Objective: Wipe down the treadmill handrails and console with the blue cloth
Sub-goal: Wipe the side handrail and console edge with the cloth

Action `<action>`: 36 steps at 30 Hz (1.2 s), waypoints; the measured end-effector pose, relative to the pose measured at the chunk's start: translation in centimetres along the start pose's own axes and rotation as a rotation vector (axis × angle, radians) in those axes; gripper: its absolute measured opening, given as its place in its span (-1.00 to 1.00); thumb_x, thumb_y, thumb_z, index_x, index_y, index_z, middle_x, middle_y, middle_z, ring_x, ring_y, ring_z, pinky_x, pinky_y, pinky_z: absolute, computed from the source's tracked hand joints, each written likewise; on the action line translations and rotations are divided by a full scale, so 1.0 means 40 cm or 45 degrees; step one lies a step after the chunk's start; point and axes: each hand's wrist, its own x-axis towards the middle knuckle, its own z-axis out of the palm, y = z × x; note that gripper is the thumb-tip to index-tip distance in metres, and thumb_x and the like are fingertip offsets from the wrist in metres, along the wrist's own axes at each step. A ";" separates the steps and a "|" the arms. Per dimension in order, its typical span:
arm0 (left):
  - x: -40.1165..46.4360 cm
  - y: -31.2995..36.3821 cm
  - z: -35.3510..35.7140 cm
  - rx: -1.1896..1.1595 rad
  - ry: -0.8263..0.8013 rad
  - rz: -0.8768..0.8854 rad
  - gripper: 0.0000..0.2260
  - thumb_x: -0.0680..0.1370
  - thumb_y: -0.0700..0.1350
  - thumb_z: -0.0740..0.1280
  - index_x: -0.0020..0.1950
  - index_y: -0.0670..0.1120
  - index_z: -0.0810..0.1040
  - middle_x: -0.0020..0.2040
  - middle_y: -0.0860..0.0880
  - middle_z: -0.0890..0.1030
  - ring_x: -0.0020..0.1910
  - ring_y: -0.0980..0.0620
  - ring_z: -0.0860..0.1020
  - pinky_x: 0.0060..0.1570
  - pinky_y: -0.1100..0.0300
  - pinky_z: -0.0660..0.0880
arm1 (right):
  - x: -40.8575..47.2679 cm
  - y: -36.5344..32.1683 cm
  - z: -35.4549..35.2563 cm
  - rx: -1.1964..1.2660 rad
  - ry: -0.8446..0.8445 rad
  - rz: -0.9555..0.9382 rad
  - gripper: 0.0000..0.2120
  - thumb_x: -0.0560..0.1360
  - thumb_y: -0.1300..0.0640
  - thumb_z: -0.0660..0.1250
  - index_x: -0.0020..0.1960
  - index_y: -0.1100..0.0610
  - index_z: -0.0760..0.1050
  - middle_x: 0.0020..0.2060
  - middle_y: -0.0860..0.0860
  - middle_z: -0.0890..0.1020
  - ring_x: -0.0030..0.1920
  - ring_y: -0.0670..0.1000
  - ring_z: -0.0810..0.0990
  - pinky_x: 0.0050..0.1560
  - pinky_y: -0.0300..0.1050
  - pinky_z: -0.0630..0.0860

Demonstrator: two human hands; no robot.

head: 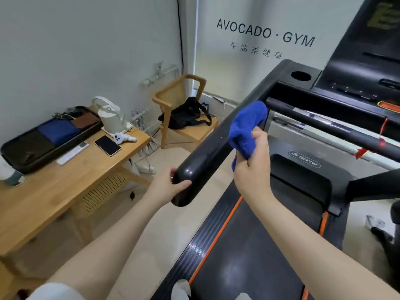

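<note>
Both hands are at the near end of the treadmill's left handrail [207, 148], and each has its own job. His or her left hand [171, 185] curls around the rounded end cap of that rail, thumb across the inner face, most likely to steady the bar or the body while the other hand works. Over the rail's top, right hand [252, 156] is closed in a fist on the blue cloth [246, 126], which is bunched so that a thick pad sticks out ahead of the knuckles and touches the bar; a short tail hangs below the fist. Bunching gives a firm wad to press with, which suits a long stroke along the rail.

Largest in view, the treadmill [249, 245] fills the right half, its belt running away from the person. The console [357, 68] rises at the far end, well apart from the cloth, with a round cup hole at its left corner. Judging by where the cloth sits, the left rail is the step in hand, with the console probably still to do.

To the left stands a wooden table [65, 191]. A black tray [13, 152] of folded cloths sits along its far edge, a white kettle [110, 113] at the far right corner, and a phone [107, 145] lies near the right edge.
</note>
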 end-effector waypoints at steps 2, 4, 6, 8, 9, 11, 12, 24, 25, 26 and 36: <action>0.014 -0.032 -0.009 -0.052 -0.067 0.083 -0.46 0.33 0.03 0.50 0.25 -0.03 0.42 0.14 0.01 0.57 0.09 0.08 0.54 0.04 0.25 0.48 | 0.006 -0.014 0.071 -0.260 -0.089 -0.293 -0.79 0.38 0.40 0.16 -0.12 0.11 0.35 0.04 0.08 0.54 0.13 0.07 0.47 0.19 -0.17 0.36; 0.029 -0.058 -0.015 -0.082 -0.117 0.142 -0.50 0.35 -0.12 0.51 0.23 -0.13 0.43 0.08 0.03 0.55 -0.05 0.30 0.54 -0.12 0.52 0.39 | -0.004 0.023 0.141 -0.619 -0.364 -0.505 -0.75 0.36 0.35 0.15 -0.03 0.14 0.46 0.20 0.14 0.54 0.31 0.19 0.41 0.36 0.06 0.26; 0.040 -0.077 -0.012 -0.031 -0.208 0.197 -0.57 0.44 -0.34 0.39 0.27 -0.29 0.38 0.15 -0.11 0.50 0.05 0.37 0.51 -0.07 0.60 0.28 | -0.047 0.097 0.189 -0.971 -0.858 -0.524 -0.62 0.45 0.25 0.21 0.25 0.12 0.43 0.38 0.08 0.40 0.45 0.16 0.22 0.44 0.09 0.05; 0.051 -0.094 -0.011 0.105 -0.255 0.132 -0.60 0.49 -0.41 0.27 0.32 -0.34 0.33 0.30 -0.22 0.44 0.29 0.00 0.46 0.11 0.43 0.29 | -0.099 0.176 0.210 -1.057 -1.085 -0.517 -0.50 0.51 0.03 0.19 0.43 0.06 0.24 0.47 -0.01 0.25 0.50 0.09 0.06 0.47 0.10 -0.12; 0.058 -0.106 -0.008 0.091 -0.231 0.085 -0.62 0.49 -0.38 0.26 0.31 -0.34 0.34 0.30 -0.25 0.45 0.29 -0.11 0.46 0.20 0.28 0.36 | -0.113 0.201 0.215 -1.051 -1.075 -0.544 -0.46 0.50 -0.06 0.16 0.45 0.04 0.20 0.47 -0.02 0.26 0.50 0.08 0.05 0.46 0.09 -0.17; 0.070 -0.116 -0.007 0.029 -0.190 0.149 -0.67 0.46 -0.22 0.28 0.19 -0.32 0.44 0.15 -0.26 0.55 0.12 -0.11 0.51 0.12 0.10 0.48 | -0.104 0.220 0.225 -1.017 -1.010 -0.544 -0.43 0.47 -0.14 0.11 0.44 0.02 0.22 0.44 -0.04 0.32 0.48 0.05 0.09 0.42 0.02 -0.23; 0.072 -0.119 -0.004 -0.020 -0.167 0.203 -0.67 0.42 -0.14 0.30 0.11 -0.30 0.49 0.01 -0.20 0.58 -0.01 -0.05 0.52 -0.03 0.16 0.50 | -0.084 0.217 0.230 -0.978 -0.995 -0.526 -0.43 0.47 -0.15 0.10 0.43 0.02 0.26 0.42 -0.05 0.36 0.47 0.05 0.14 0.41 -0.01 -0.22; 0.052 -0.095 -0.016 -0.306 -0.210 0.182 -0.51 0.35 -0.13 0.50 0.25 0.06 0.51 0.03 0.11 0.61 0.09 0.12 0.53 -0.06 0.28 0.42 | 0.169 0.173 0.309 -1.392 -0.909 -0.166 -0.51 0.56 -0.11 0.01 -0.47 0.09 0.28 -0.51 -0.03 0.39 -0.35 0.01 0.37 0.15 -0.03 0.28; 0.054 -0.098 -0.012 -0.329 -0.208 0.162 -0.54 0.35 -0.14 0.50 0.21 0.07 0.53 0.03 0.11 0.62 0.09 0.12 0.54 -0.07 0.29 0.43 | 0.152 0.165 0.311 -1.370 -0.947 -0.195 -0.50 0.56 -0.12 -0.01 -0.45 0.11 0.31 -0.49 -0.02 0.41 -0.32 0.02 0.40 0.15 -0.02 0.27; 0.054 -0.098 -0.011 -0.342 -0.202 0.134 -0.59 0.34 -0.14 0.51 0.14 0.08 0.55 0.00 0.11 0.63 0.07 0.12 0.56 -0.10 0.32 0.44 | 0.123 0.159 0.308 -1.337 -0.976 -0.256 -0.49 0.55 -0.15 -0.03 -0.41 0.11 0.37 -0.44 -0.01 0.46 -0.25 0.03 0.45 0.17 -0.01 0.26; 0.026 -0.097 0.019 -0.588 -0.086 0.002 -0.64 0.37 -0.29 0.47 0.00 0.13 0.57 -0.11 0.18 0.66 -0.11 0.38 0.56 -0.12 0.45 0.43 | 0.097 0.221 0.224 -1.052 -1.092 -0.677 -0.53 0.52 -0.21 -0.04 -0.06 0.04 0.56 -0.05 -0.03 0.63 0.08 0.04 0.52 0.29 0.01 0.17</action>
